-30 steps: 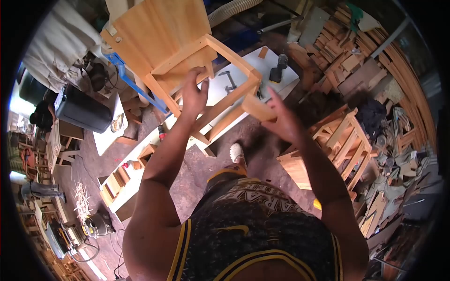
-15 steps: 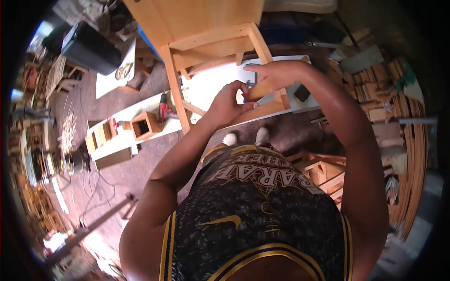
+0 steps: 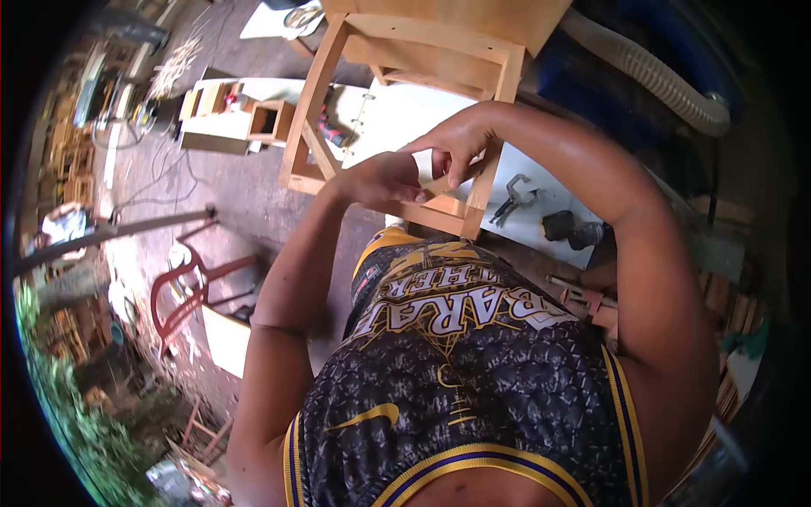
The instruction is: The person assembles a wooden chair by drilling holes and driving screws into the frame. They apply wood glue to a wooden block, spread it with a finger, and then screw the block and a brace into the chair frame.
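Note:
A light wooden stool frame [image 3: 314,100] stands upside-down-looking in front of me, its seat panel at the top of the view. Both my hands meet at its near leg and lower rail. My left hand [image 3: 384,179] is curled around one end of a short wooden piece [image 3: 439,183] held against the frame. My right hand [image 3: 456,142] comes in from above, fingers pinching the same piece beside the leg. Most of the piece is hidden by my fingers.
Under the frame lies a white board [image 3: 541,182] with a metal clamp [image 3: 515,201] and a black power tool [image 3: 568,228]. A grey dust hose [image 3: 655,76] runs at top right. Small wooden boxes [image 3: 269,121] and a red metal chair frame [image 3: 182,291] stand to the left.
My head has swung, so the floor scene shifted. The short piece, held apart in my right hand a second ago, is now against the frame's lower corner with both hands on it.

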{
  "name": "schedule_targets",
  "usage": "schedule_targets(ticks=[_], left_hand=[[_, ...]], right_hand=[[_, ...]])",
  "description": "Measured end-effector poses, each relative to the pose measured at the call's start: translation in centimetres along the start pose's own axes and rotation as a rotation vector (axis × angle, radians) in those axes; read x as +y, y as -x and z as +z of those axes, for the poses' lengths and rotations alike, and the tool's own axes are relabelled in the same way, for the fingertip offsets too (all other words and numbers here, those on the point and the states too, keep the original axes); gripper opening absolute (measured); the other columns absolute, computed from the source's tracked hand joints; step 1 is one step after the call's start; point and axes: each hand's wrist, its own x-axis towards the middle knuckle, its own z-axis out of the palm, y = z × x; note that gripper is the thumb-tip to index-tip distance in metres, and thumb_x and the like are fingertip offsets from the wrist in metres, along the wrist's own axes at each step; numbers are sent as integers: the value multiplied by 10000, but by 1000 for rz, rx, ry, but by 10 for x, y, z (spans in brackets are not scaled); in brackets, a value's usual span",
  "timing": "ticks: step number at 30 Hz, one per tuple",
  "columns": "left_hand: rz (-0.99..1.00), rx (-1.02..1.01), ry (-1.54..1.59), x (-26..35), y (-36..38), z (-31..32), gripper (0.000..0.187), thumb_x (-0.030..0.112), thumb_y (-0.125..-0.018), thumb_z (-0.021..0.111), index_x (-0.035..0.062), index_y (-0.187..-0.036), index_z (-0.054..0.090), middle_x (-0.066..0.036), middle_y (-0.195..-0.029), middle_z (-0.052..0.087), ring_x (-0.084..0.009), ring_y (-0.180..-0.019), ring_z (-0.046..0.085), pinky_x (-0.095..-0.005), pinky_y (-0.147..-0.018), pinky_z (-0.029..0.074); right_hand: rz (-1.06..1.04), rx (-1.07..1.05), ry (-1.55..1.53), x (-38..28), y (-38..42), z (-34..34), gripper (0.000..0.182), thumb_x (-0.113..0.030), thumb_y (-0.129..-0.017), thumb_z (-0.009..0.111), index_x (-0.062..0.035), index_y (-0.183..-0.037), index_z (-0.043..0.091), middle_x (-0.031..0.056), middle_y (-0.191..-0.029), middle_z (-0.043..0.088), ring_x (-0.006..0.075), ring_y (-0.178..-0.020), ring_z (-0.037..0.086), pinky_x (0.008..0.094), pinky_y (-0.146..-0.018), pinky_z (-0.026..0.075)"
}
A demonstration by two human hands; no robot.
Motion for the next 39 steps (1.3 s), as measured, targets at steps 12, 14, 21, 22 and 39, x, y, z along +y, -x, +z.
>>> schedule_targets(ticks=[12,14,21,22,39], left_hand=[[-68,6,-158,-18,-7,-2,431,326,-761,789,-4,-945,581,-81,-912,690,-155,-840,619,-293,-754,475],[-73,-43,-127,-21,-9,-3,426,320,-762,787,-6,-943,582,-85,-923,691,-157,-849,622,-295,-764,474],[-97,-245,-108,-23,-18,-11,409,272,-762,788,-8,-974,577,-97,-951,697,-159,-885,631,-287,-787,474],[-124,-252,-46,-23,-18,-10,397,234,-762,789,-11,-980,566,-103,-947,698,-161,-896,636,-284,-790,474],[-77,-245,57,-31,-20,-3,394,189,-744,803,-26,-972,564,-110,-933,688,-168,-906,635,-281,-803,465]], right_hand=[[130,-54,4,6,11,-15,1152,-158,-691,835,-53,-1509,31,190,-1018,680,220,-898,663,295,-781,498],[176,-71,17,5,11,-16,1182,-223,-668,857,-42,-1508,46,195,-1029,684,224,-915,665,289,-798,483],[285,-128,113,0,12,-23,1199,-246,-607,890,-51,-1506,121,159,-1026,692,227,-912,665,290,-798,473],[298,-141,128,0,12,-24,1191,-250,-600,893,-50,-1503,143,159,-1023,692,232,-925,662,298,-812,469],[382,-160,291,0,10,-22,1168,-225,-592,898,-17,-1488,178,139,-1004,706,219,-969,649,289,-863,438]])
